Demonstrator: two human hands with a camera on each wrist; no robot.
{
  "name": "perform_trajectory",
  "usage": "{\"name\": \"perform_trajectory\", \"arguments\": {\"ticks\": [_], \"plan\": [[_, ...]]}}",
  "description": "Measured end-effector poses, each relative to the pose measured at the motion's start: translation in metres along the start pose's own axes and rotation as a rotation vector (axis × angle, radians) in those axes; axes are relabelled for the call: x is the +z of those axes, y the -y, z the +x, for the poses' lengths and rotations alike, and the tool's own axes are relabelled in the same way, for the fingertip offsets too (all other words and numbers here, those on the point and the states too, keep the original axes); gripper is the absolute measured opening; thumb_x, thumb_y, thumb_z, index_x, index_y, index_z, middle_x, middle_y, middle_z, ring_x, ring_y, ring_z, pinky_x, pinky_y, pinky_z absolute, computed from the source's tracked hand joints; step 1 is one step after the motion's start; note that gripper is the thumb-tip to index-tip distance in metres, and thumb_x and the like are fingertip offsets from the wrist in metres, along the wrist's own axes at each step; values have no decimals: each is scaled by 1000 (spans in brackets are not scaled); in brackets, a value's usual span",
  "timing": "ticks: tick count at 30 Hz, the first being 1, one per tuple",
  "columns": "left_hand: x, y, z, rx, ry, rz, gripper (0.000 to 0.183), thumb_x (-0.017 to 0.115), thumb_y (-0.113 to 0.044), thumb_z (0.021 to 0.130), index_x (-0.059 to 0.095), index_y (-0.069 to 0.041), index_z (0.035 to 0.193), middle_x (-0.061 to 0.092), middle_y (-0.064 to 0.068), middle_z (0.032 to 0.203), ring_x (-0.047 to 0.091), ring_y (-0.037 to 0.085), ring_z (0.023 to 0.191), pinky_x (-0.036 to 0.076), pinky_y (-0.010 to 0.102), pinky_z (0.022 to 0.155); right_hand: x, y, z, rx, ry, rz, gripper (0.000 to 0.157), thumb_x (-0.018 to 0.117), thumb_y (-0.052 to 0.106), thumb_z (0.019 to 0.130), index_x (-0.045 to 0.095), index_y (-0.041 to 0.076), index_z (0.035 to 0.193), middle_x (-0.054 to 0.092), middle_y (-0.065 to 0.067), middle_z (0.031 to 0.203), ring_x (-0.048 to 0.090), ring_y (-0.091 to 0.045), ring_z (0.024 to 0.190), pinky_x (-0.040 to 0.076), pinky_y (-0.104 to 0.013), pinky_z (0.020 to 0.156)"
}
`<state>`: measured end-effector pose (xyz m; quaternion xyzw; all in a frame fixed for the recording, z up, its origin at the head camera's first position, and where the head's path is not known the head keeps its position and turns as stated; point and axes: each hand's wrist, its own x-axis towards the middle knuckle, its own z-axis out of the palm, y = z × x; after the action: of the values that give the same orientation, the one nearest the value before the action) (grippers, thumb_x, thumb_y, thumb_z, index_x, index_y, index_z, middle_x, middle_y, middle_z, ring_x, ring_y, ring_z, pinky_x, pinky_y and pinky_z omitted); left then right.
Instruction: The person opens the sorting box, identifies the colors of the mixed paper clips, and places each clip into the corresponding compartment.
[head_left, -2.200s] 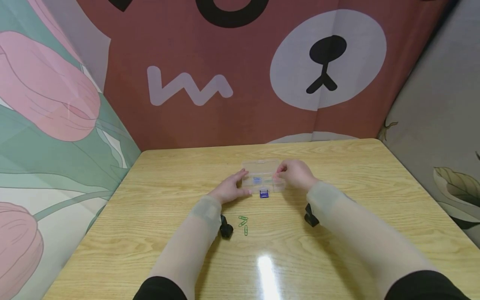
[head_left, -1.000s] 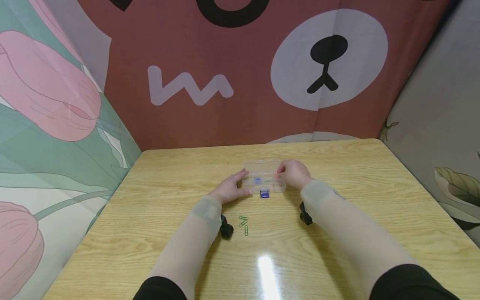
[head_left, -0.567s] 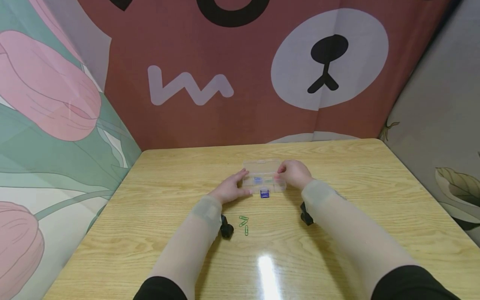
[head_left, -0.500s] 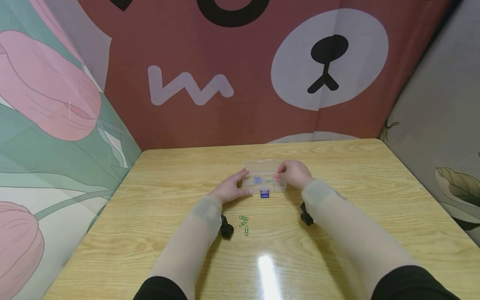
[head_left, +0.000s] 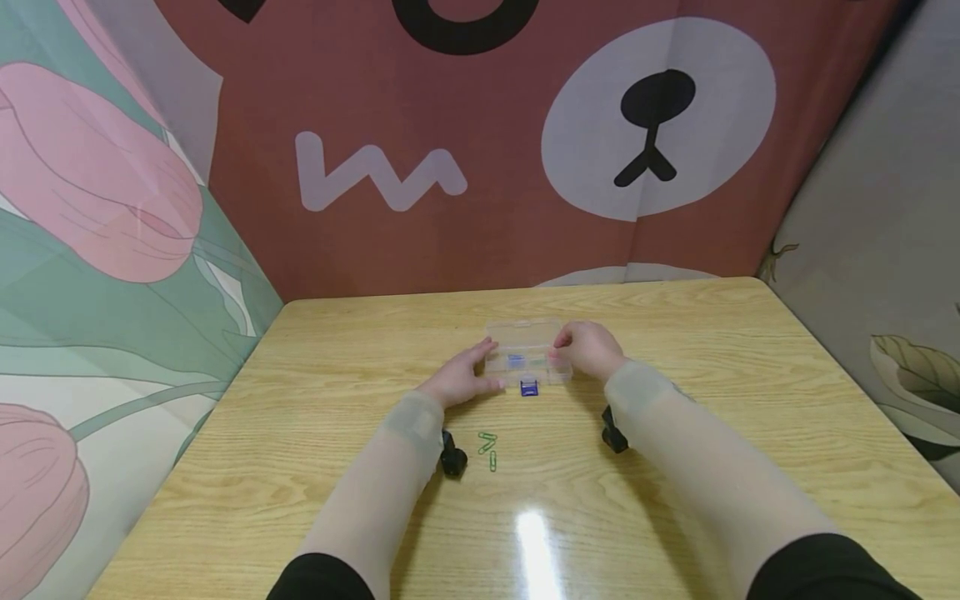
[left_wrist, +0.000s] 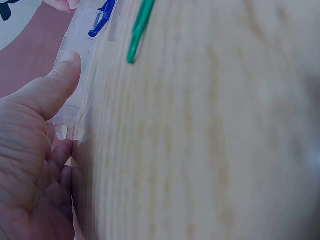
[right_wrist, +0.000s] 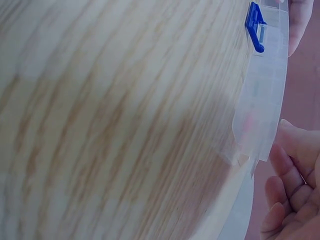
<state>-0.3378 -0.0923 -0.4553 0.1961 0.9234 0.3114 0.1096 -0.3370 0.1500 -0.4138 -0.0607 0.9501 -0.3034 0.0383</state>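
A clear plastic compartment box (head_left: 528,373) lies on the table with its lid (head_left: 522,333) raised toward the back. A blue latch (head_left: 528,388) hangs at its front. My left hand (head_left: 459,377) holds the box's left end, its thumb (left_wrist: 66,75) against the front side. Over the right-hand end, my right hand (head_left: 591,348) has bent fingers at the rim; whether they pinch something is hidden. A blurred pink spot (right_wrist: 247,122) shows through the wall there. Something blue (head_left: 515,361) shows inside the box. Three green paper clips (head_left: 487,446) lie nearer me.
The wooden table (head_left: 360,350) ends at a brown cloth backdrop (head_left: 450,250) with a bear print. Floral cloth (head_left: 112,333) hangs on the left. Small black devices (head_left: 453,458) are strapped at both wrists.
My right forearm has shifted slightly left since the earliest frame, while the hand stays at the box's right end. My left hand, the box and the paper clips hold their places.
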Motion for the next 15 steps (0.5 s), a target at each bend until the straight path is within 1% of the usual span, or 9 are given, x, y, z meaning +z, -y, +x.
{"name": "perform_trajectory", "arguments": {"ticks": [9, 15], "plan": [[-1, -4, -3, -26, 5, -3, 77, 62, -46, 73, 22, -27, 137, 11, -12, 141, 12, 13, 126, 14, 35, 100, 0, 6, -5, -19, 13, 1, 11, 64, 24, 78, 60, 14, 79, 57, 0, 81, 47, -20, 73, 39, -31, 63], [-1, -4, -3, -28, 6, -5, 77, 62, -46, 73, 22, -27, 137, 10, -12, 141, 12, 13, 126, 14, 35, 100, 0, 9, -9, -41, 21, 1, 9, 64, 22, 78, 61, 13, 81, 57, 0, 83, 48, -19, 73, 39, -31, 63]]}}
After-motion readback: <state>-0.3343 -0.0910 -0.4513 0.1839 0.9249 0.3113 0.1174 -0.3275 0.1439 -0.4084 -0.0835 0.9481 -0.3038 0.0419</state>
